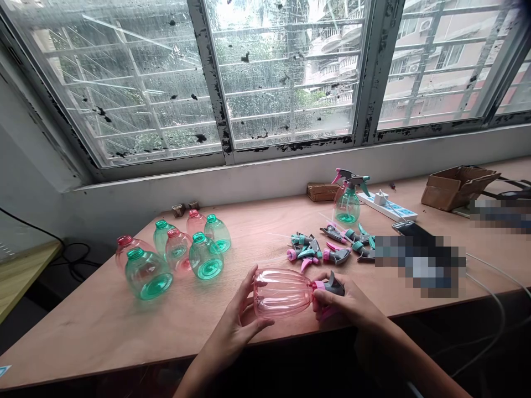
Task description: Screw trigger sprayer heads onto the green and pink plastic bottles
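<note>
A clear pink spray bottle (pixel 282 293) lies sideways in the air over the table's front edge, its base to the left. My left hand (pixel 237 323) holds the base end, fingers behind and thumb below. At the neck, my right hand (pixel 352 301) grips the pink collar and the grey-and-pink trigger spray head (pixel 333 283), which sits on the bottle's mouth. Whether the collar is fully tightened cannot be seen. Beyond my right hand lies a pile of loose trigger spray heads (pixel 307 247) in grey, pink and green.
Several open green bottles (pixel 151 276) and pink bottles (pixel 178 246) stand at left. Farther back are a green spray bottle (pixel 347 207) with its head on, a brown box (pixel 322 192), a power strip (pixel 390 208), a phone (pixel 409 228) and an open carton (pixel 450 188).
</note>
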A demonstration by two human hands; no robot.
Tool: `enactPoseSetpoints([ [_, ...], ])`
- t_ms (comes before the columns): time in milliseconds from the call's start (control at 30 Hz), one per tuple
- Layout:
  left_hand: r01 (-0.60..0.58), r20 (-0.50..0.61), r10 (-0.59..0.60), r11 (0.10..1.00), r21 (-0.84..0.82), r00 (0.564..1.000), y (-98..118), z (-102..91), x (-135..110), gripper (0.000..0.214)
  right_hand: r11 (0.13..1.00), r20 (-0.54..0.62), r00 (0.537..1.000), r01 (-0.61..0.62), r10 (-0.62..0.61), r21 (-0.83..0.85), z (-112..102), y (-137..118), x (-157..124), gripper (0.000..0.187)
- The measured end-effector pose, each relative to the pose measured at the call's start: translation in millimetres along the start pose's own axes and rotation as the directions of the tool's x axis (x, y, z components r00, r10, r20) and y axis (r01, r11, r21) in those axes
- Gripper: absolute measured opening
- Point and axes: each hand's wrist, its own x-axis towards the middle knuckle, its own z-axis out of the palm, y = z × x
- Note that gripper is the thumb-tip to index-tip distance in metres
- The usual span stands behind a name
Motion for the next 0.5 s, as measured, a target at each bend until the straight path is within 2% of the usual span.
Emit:
enactPoseSetpoints([
  [167, -0.015, 0.013, 0.015, 0.998, 0.064, 1.0, 4, 0.7, -3, 0.097, 1.0, -0.015, 1.0, -0.027, 0.026, -0.013, 1, -1, -1, 0.036],
  [300, -0.001, 0.045, 0.001, 1.0, 0.002, 0.999, 0, -1.0, -1, 0.084, 0.998, -0.03, 0.999, -0.03, 0.029, -0.053, -1, 3, -1, 0.036],
  [367, -0.017, 0.046, 0.017, 1.0, -0.002, 0.999, -1, -1.1, 0, 0.084, 0.998, -0.032, 0.999, -0.025, 0.023, -0.058, -3, 5, 0, 0.036],
  [500, -0.126, -0.018, 0.132, 0.973, 0.193, 0.991, 1, 0.4, -1, 0.083, 0.999, 0.013, 1.0, 0.024, -0.023, -0.046, -7, 9, 1, 0.038],
])
